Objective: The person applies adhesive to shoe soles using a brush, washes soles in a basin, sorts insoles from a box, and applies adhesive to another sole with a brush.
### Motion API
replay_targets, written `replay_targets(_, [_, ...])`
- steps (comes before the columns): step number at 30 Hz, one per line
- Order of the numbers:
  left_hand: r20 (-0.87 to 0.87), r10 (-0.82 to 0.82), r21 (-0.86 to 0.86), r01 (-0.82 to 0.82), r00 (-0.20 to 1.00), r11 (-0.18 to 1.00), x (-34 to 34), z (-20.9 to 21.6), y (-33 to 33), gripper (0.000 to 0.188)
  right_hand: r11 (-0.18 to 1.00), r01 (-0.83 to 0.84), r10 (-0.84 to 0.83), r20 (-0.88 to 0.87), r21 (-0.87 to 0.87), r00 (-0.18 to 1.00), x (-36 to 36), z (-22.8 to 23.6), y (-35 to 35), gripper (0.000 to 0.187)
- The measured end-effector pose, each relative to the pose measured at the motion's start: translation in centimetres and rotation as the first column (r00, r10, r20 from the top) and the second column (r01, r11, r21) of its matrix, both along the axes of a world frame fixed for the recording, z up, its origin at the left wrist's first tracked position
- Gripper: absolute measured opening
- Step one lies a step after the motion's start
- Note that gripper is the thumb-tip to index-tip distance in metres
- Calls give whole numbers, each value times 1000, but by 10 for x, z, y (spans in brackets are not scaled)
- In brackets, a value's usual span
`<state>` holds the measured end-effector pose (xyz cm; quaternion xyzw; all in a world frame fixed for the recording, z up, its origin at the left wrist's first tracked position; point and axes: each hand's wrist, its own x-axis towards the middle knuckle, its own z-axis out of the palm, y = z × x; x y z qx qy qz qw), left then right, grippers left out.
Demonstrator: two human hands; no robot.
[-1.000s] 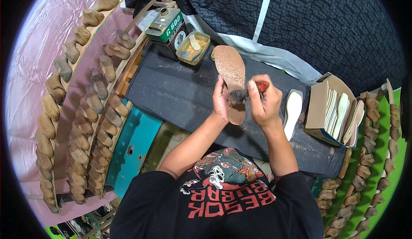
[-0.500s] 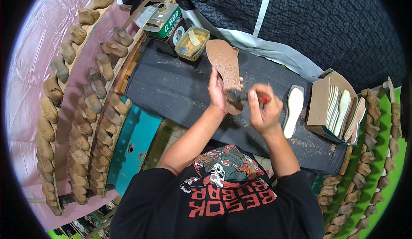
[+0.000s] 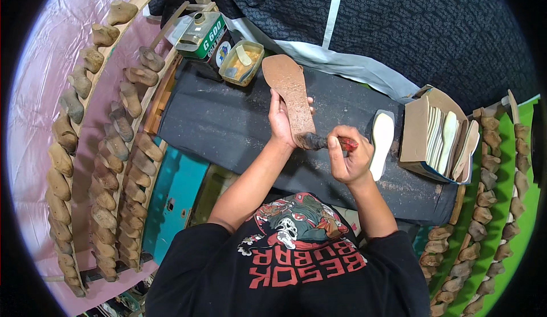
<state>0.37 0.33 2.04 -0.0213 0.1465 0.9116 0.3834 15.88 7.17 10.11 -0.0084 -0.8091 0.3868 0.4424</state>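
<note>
A brown shoe sole (image 3: 296,96) lies in my left hand (image 3: 281,121), whose fingers wrap around its edges from beneath. The sole's wide end points away from me, and much of its upper face looks wet and speckled. My right hand (image 3: 350,156) grips a brush (image 3: 340,143) with a red handle. Its dark, crusted head touches the narrow heel end of the sole. Beyond the sole, to the left, sits a square tub (image 3: 254,72) of yellowish paste with a pale spatula-like piece in it. A cream sole-shaped piece (image 3: 382,146) rests on the table to the right of my right hand.
A green-and-black metal can (image 3: 212,39) stands beside the tub. On the right, a cardboard box (image 3: 411,137) holds several cream soles upright. The table's dark cover (image 3: 228,123) carries crumbs. Racks of wooden shoe lasts (image 3: 103,209) flank both sides, and dark patterned cloth hangs behind.
The brush has slid down the sole to the end of its heel, and my right hand has tilted with it. The whole view has shifted slightly.
</note>
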Motion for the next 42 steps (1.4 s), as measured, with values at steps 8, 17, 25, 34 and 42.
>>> replay_targets(8, [-91,-187,37,191,978,981,12,-17,2,55,992,124,-123,-27,33,992,-2,4,19,6])
replay_targets(17, [-34,-123,68,125,992,990,8,-8,0,60,999,0,1,-24,35,1000,23,0,10,6])
replay_targets(25, [-93,-90,-110,79,992,991,36,10,8,60,992,116,-120,-112,-38,986,9,4,21,7])
replay_targets(34, [-343,-338,-159,301,876,940,20,-13,-4,63,991,128,-128,-12,-45,992,27,7,20,4])
replay_targets(42, [-417,-257,-260,157,872,953,46,-8,4,55,968,252,-252,20,-1,967,12,9,30,4])
